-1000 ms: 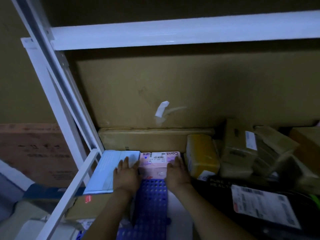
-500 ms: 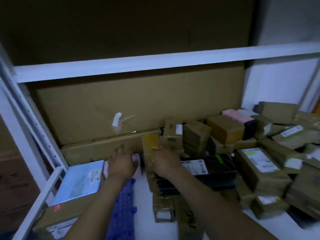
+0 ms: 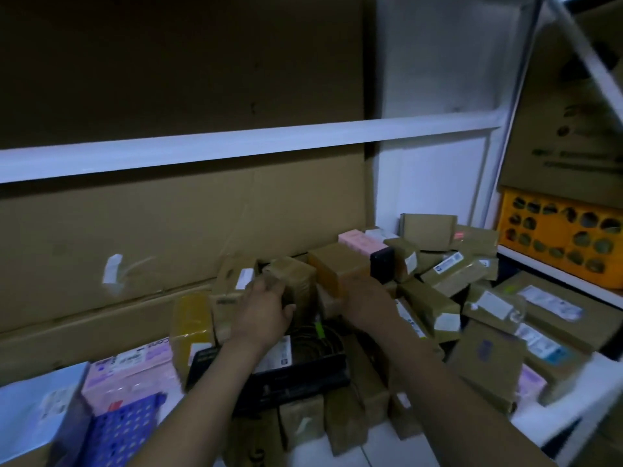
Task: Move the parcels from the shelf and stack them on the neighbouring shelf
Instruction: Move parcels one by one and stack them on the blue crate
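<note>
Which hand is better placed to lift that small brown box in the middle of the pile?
Left, likely. The left hand grips the small brown box with fingers and thumb; the right hand sits beside it, below the tan box, its fingers hidden.

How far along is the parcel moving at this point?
Done, seemingly: a pink parcel and a pale blue parcel lie flat at the left. In hand: the left hand grips a small brown box; the right hand is at the tan box beside it, grip unclear. Left: the heap of parcels on the right, most of the job.
</note>
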